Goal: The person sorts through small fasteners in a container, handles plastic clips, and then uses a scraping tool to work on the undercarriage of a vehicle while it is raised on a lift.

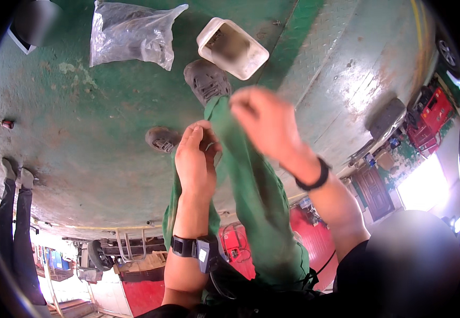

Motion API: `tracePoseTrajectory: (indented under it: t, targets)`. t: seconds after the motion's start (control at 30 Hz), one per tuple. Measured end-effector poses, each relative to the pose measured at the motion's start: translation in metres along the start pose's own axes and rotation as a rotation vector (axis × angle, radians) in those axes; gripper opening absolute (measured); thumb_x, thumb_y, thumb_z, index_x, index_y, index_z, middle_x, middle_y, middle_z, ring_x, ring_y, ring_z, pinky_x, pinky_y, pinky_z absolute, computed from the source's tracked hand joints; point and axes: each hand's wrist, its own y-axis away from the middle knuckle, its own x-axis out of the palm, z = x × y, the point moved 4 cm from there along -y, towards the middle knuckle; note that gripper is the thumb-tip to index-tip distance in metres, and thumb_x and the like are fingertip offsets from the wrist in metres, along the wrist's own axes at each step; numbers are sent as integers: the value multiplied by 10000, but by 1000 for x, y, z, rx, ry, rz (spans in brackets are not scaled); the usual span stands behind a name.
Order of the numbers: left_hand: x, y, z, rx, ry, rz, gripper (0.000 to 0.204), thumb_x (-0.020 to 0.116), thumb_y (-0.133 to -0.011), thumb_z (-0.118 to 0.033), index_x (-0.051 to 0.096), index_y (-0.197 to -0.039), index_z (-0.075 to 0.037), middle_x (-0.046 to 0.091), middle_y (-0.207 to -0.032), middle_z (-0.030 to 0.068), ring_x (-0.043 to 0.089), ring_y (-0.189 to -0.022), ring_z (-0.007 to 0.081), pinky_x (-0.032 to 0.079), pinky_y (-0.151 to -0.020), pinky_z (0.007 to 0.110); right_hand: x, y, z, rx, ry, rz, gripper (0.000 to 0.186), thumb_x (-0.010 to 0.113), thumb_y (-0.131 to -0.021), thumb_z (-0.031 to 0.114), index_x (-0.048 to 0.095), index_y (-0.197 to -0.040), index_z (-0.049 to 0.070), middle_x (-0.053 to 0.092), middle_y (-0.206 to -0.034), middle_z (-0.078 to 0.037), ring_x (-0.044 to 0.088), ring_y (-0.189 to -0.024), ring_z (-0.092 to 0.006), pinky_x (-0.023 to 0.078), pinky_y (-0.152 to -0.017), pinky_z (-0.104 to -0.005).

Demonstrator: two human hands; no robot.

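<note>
A grey shoe [205, 79] and clear bag [132, 38] neighbour the white tub [252, 59].

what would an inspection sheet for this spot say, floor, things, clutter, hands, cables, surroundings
Surface: green floor, worn, with pale patches.
Things: clear bag and white tub on the floor, the tub just beyond the right shoe; the tub's contents are blurred.
Clutter: small red item at far left, kind unclear.
Hands: left hand has curled fingers; right hand is raised and blurred; whether either holds anything cannot be told.
Cables: thin dark cord at lower right, ends unclear.
Surroundings: another person's legs at left, tyre at lower left, brown door at right.
</note>
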Motion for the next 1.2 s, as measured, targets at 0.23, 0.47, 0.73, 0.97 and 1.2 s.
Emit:
tracePoseTrajectory:
  t: [0.23, 0.47, 0.73, 0.97, 1.2]
  targets:
    - [21, 2, 4, -134, 146, 303, 251, 430, -1060, -220, 583, -996, -31, 605, -971, 52, 600, -879, 161, 495, -813, 287, 4, 28, 62, -299, 21, 95, 223, 741, -820, 59, 645, -1019, 84, 656, -922, -58, 613, -814, -269, 530, -734, -372]
    - [15, 4, -8, -39, -3, 255, 147, 459, -994, -103, 584, -996, -26, 547, -864, 22, 491, -691, 107, 386, -588, 240, 4, -4, -2, 102, -143, -99, 209, 661, -940, 163, 640, -1095, 26, 681, -808, -140, 674, -728, -338, 553, -683, -423]
    - [14, 9, -15, -70, -60, 199, 139, 465, -955, -66, 587, -1006, -24, 469, -752, -4, 389, -592, 76, 288, -513, 224, 74, -122, -109, 32, 469, -23, 357, 582, -862, 59, 644, -1214, 49, 617, -1236, -189, 646, -1061, -387, 541, -914, -459]
    - [12, 7, -6, 16, -53, 81, 223, 454, -970, -43, 622, -1104, 17, 577, -878, 40, 517, -734, 124, 421, -623, 259, 49, -86, -116, 162, 564, 105, 268, 560, -849, 47, 681, -1087, 24, 674, -1110, -174, 672, -1008, -364, 556, -881, -455]
    - [15, 6, -6, 49, -30, 130, 192, 467, -993, -31, 607, -1113, 20, 584, -968, 66, 565, -837, 170, 485, -728, 299, 39, -67, -125, 108, 406, -47, 189, 595, -883, 100, 701, -1025, 32, 702, -989, -209, 671, -944, -395, 545, -846, -471]
